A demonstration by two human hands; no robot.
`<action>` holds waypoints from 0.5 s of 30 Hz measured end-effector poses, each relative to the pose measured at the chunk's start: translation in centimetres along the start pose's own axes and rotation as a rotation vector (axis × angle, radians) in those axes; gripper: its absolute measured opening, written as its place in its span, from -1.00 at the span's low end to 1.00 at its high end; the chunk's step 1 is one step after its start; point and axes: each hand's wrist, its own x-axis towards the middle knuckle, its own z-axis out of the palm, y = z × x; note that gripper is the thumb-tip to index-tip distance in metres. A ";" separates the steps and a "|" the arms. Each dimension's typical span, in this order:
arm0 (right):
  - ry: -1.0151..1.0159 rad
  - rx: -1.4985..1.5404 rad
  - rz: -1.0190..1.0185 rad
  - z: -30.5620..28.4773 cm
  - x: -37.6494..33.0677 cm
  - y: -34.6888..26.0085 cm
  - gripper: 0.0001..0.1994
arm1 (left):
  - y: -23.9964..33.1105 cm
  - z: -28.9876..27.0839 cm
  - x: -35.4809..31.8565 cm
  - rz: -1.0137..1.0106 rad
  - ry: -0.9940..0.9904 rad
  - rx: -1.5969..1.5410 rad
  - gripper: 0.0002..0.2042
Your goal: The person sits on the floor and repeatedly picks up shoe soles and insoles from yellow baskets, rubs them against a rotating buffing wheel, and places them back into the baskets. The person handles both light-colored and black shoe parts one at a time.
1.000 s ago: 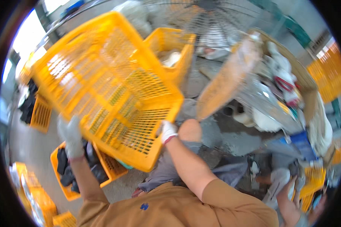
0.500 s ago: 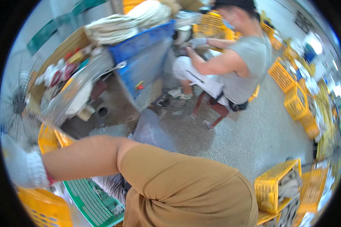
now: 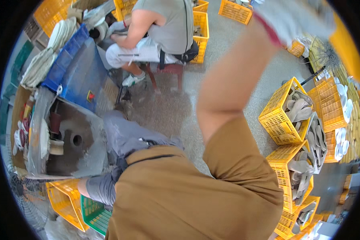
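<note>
A yellow plastic crate [image 3: 350, 48] is held aloft at the upper right, gripped by the gloved right hand [image 3: 294, 18] on a raised arm. Only a blurred slanting edge of it is seen, so its contents cannot be told. It hangs well above the yellow crates of pale shoe soles [image 3: 286, 114] stacked on the floor.

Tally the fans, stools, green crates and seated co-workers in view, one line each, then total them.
Wire-guard fans: 2, one at lower left and one at upper right
Red stool: 1
Green crate: 1
Seated co-worker: 1
Total: 5
</note>
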 end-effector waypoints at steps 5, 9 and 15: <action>0.428 -0.327 -0.206 -5.0 -6.6 -13.3 -0.60 | 6.2 -2.7 4.3 0.129 0.020 0.011 -0.50; 0.968 -0.601 -0.284 -9.7 -18.7 -15.3 -0.60 | 5.9 2.0 3.7 0.137 -0.175 -0.056 -0.49; 1.333 -0.681 0.003 -27.2 -32.8 -14.5 -0.69 | -8.9 13.8 -2.2 0.027 -0.433 -0.083 -0.42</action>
